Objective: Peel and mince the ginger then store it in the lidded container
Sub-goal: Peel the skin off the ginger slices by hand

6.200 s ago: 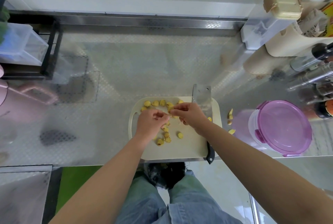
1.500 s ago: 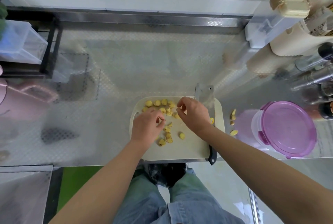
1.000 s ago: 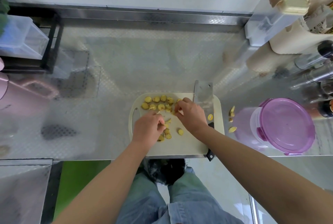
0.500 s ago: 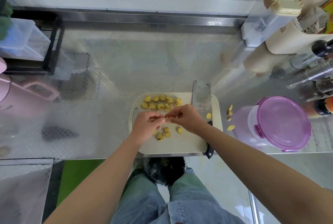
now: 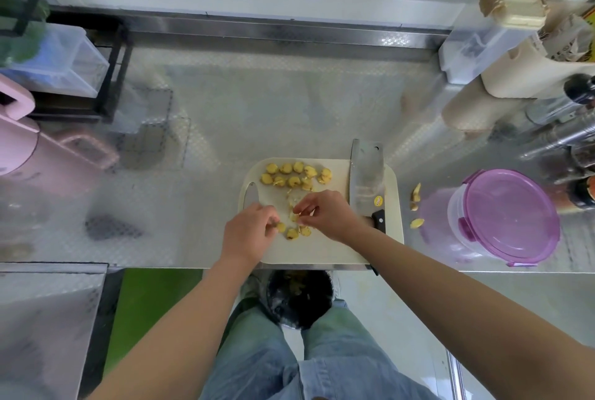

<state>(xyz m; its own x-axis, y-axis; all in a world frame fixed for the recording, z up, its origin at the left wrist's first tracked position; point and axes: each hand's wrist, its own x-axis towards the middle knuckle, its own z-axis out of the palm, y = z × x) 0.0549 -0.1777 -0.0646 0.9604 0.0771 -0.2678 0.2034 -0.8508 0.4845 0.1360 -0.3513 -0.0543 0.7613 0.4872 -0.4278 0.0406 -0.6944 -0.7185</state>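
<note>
Bench: a textured steel bench (image 5: 257, 109) under a window ledge, with a pale cutting board (image 5: 322, 251) at its near edge.
Left hand: the left hand (image 5: 248, 233) has its fingers curled in, tips against the loose slices (image 5: 291, 232). Whether they grip one is too small to tell.
Right hand: the right hand (image 5: 325, 216) has thumb and forefinger closed on a small ginger piece (image 5: 293, 216), just beside the left fingertips.
Ginger: two rows of ginger slices (image 5: 293, 174) lie beyond both sets of fingers, apart from them.
Cleaver: the cleaver (image 5: 367, 174) lies flat just right of the right fingers, unheld.
Container: the lidded container (image 5: 508, 219) stands well to the right of the fingers, purple lid on.
Step, as judged: ordering slices before cutting them into strips and mincing.
Doing it well: lay each slice flat, edges aligned, in low stacks. Draw the loose slices in toward the rows, and keep everything clear of the blade.
Risk: thin ginger slices are probably slick, and a tall stack would likely slide under the knife.
</note>
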